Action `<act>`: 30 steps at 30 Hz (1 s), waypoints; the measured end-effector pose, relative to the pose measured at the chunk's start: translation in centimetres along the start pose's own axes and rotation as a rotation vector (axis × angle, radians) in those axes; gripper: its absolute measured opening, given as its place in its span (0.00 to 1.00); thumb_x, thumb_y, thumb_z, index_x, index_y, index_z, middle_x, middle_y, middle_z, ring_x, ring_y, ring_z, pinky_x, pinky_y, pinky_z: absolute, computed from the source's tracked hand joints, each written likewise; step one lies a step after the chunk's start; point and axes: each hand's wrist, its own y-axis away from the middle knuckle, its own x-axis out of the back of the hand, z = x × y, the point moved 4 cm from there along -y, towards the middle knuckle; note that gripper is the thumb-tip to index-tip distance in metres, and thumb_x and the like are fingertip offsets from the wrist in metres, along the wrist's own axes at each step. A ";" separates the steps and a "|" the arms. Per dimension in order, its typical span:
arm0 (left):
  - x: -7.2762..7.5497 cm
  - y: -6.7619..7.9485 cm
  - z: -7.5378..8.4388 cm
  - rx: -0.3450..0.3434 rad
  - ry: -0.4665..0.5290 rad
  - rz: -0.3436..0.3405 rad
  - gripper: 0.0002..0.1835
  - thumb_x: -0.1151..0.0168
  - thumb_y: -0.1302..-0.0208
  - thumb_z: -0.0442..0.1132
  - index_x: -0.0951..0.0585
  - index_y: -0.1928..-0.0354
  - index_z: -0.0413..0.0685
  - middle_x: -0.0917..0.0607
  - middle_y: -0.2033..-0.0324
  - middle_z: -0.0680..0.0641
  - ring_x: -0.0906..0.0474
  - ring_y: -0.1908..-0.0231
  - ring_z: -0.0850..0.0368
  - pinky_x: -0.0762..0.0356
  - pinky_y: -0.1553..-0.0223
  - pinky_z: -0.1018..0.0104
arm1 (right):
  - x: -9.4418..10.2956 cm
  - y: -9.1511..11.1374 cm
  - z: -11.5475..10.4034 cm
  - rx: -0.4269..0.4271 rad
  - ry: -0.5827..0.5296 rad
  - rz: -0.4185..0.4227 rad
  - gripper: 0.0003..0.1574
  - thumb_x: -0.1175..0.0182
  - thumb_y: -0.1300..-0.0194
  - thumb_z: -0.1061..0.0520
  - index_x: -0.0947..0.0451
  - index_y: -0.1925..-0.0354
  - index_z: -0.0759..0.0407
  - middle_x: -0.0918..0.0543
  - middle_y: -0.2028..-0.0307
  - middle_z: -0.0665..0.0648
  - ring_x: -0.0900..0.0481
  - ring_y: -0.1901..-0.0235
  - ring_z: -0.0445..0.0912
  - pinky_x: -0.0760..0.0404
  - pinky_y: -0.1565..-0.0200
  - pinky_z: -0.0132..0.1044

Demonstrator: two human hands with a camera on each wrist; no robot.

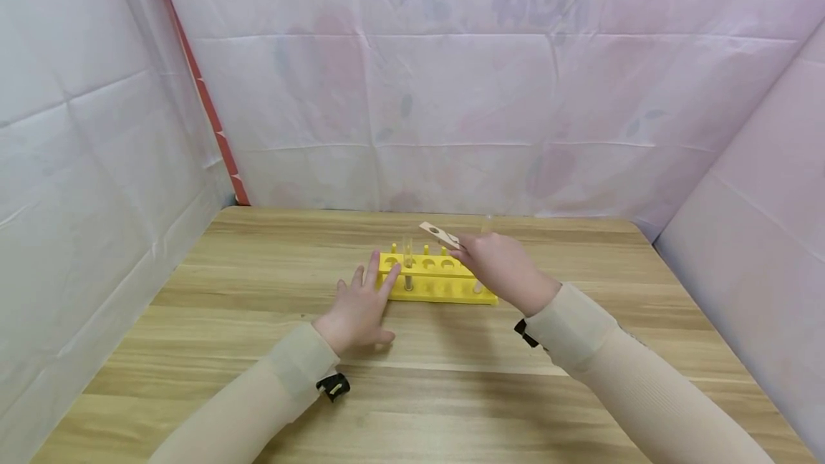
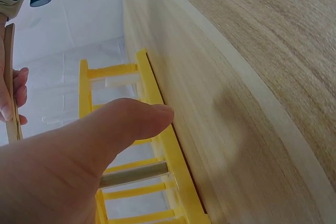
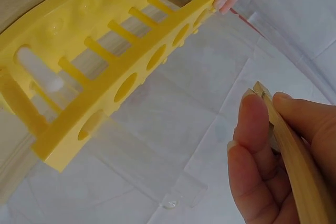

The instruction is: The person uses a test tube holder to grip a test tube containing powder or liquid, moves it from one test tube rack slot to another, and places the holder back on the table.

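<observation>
A yellow test tube rack (image 1: pixel 445 299) stands on the table. My left hand (image 1: pixel 357 310) has its fingers spread, with fingertips touching the rack's left end. Close to those fingers, a glass test tube (image 1: pixel 408 245) stands in the rack; its lower part looks greyish brown in the right wrist view. Another clear test tube (image 3: pixel 147 156) sits in the hole at the rack's right end, with something white at its bottom. Above that end, my right hand (image 1: pixel 505 267) grips a wooden test tube holder (image 1: pixel 441 236). In the right wrist view the holder is apart from the tube.
The wood-grain table (image 1: pixel 258 263) extends around the rack. Pale patterned sheets (image 1: pixel 451 92) hang behind and on both sides. A red strip (image 1: pixel 205 95) runs down the back left corner. Short yellow pegs (image 1: pixel 426 249) rise along the rack's back.
</observation>
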 end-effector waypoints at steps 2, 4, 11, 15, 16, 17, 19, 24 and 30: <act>0.0 0.1 0.0 0.004 -0.005 -0.007 0.62 0.35 0.55 0.67 0.61 0.26 0.52 0.63 0.30 0.32 0.42 0.38 0.30 0.35 0.49 0.34 | 0.0 0.1 0.1 -0.003 0.003 0.001 0.17 0.42 0.35 0.53 0.33 0.77 0.57 0.36 0.87 0.48 0.42 0.89 0.39 0.40 0.85 0.29; 0.1 0.1 0.0 0.003 0.001 -0.007 0.62 0.34 0.55 0.66 0.60 0.26 0.51 0.62 0.30 0.31 0.42 0.38 0.30 0.35 0.49 0.33 | 0.0 0.2 0.2 -0.009 0.001 -0.002 0.17 0.42 0.35 0.53 0.33 0.77 0.57 0.36 0.87 0.48 0.42 0.88 0.39 0.39 0.85 0.30; 0.1 0.0 -0.1 0.007 -0.002 0.000 0.62 0.34 0.55 0.66 0.60 0.26 0.51 0.62 0.30 0.31 0.42 0.38 0.30 0.34 0.50 0.33 | 0.3 0.5 0.9 -0.043 -0.011 0.000 0.14 0.41 0.36 0.54 0.31 0.76 0.58 0.34 0.86 0.49 0.39 0.87 0.40 0.37 0.84 0.31; 0.0 -0.1 -0.1 0.006 -0.001 -0.002 0.63 0.34 0.56 0.66 0.59 0.26 0.51 0.62 0.30 0.31 0.42 0.39 0.30 0.34 0.50 0.33 | 0.5 0.8 1.2 -0.046 -0.027 0.015 0.14 0.40 0.37 0.55 0.30 0.75 0.59 0.34 0.86 0.49 0.40 0.87 0.41 0.37 0.83 0.31; -0.1 -0.1 -0.1 0.007 -0.002 -0.004 0.63 0.34 0.56 0.66 0.59 0.26 0.51 0.62 0.30 0.31 0.42 0.39 0.30 0.34 0.50 0.33 | 0.5 0.9 1.3 -0.046 -0.032 0.023 0.13 0.40 0.37 0.56 0.30 0.75 0.59 0.34 0.85 0.49 0.40 0.86 0.41 0.37 0.83 0.31; -0.1 -0.1 -0.1 0.007 -0.003 -0.003 0.63 0.34 0.56 0.66 0.59 0.26 0.51 0.62 0.30 0.31 0.42 0.38 0.30 0.34 0.50 0.33 | 0.6 1.0 1.4 -0.046 -0.033 0.027 0.14 0.40 0.37 0.56 0.30 0.76 0.59 0.34 0.85 0.49 0.40 0.86 0.41 0.37 0.83 0.31; -0.1 -0.1 -0.1 0.006 -0.003 -0.003 0.63 0.34 0.56 0.67 0.59 0.26 0.51 0.63 0.30 0.31 0.42 0.38 0.30 0.34 0.50 0.33 | 0.9 1.2 1.5 -0.047 -0.039 0.035 0.14 0.41 0.36 0.56 0.31 0.76 0.58 0.35 0.85 0.49 0.40 0.86 0.41 0.38 0.83 0.31; -0.1 -0.2 -0.1 0.005 -0.017 -0.001 0.63 0.35 0.56 0.67 0.60 0.26 0.52 0.63 0.30 0.31 0.43 0.38 0.29 0.34 0.50 0.33 | 1.4 1.8 1.9 -0.052 -0.045 0.038 0.15 0.42 0.36 0.57 0.34 0.77 0.57 0.36 0.86 0.49 0.41 0.86 0.40 0.39 0.83 0.31; -0.2 -0.2 0.1 0.009 -0.028 -0.010 0.62 0.36 0.55 0.67 0.61 0.26 0.52 0.63 0.30 0.32 0.44 0.37 0.29 0.35 0.49 0.33 | 1.5 2.4 2.4 -0.077 -0.051 0.041 0.13 0.42 0.35 0.56 0.32 0.75 0.58 0.35 0.85 0.49 0.39 0.86 0.41 0.38 0.83 0.32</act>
